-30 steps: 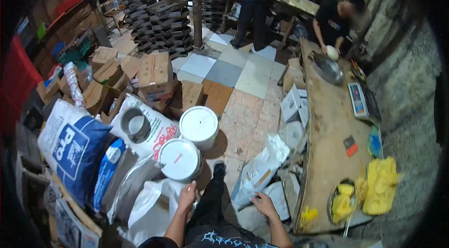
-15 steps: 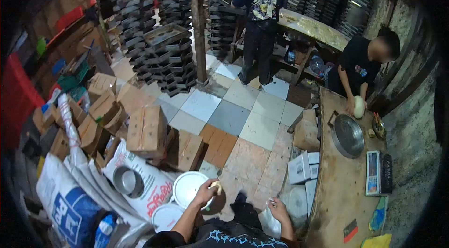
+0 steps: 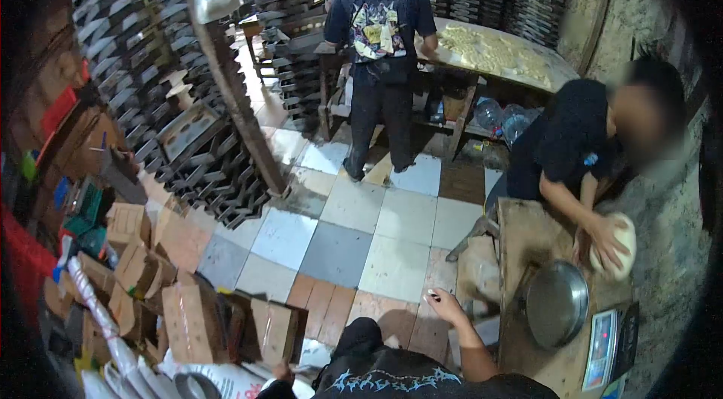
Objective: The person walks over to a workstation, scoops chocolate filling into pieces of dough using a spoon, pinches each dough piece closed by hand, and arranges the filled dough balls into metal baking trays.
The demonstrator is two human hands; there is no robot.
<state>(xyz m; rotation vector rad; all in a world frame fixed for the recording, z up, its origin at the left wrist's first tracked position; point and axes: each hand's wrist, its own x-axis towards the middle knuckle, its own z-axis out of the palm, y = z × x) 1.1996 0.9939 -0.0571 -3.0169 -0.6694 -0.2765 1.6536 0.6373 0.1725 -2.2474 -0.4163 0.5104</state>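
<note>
My right hand (image 3: 447, 306) is raised over the tiled floor, left of the wooden table (image 3: 482, 227); its fingers are curled together, with something small and pale at their tips that I cannot make out. Low in the view, my left hand (image 3: 283, 371) shows only in part, beside a cardboard box (image 3: 273, 330) and above the white sacks (image 3: 226, 378). What it holds, if anything, is hidden. On the table, a co-worker's hands press a large pale dough ball (image 3: 614, 248) behind a round metal pan (image 3: 557, 303).
A digital scale (image 3: 600, 350) lies near the table's right side. One person stands at a far bench (image 3: 553, 68) bearing dough pieces; another is farther back. Stacked trays (image 3: 143, 45) and a wooden post (image 3: 226, 75) rise at left. Cardboard boxes (image 3: 188, 324) crowd the lower left.
The view has moved forward and tilted up, bringing the co-worker and pan closer. My left hand, earlier raised with a pale piece in it, is now lower and mostly hidden. The buckets have largely left view.
</note>
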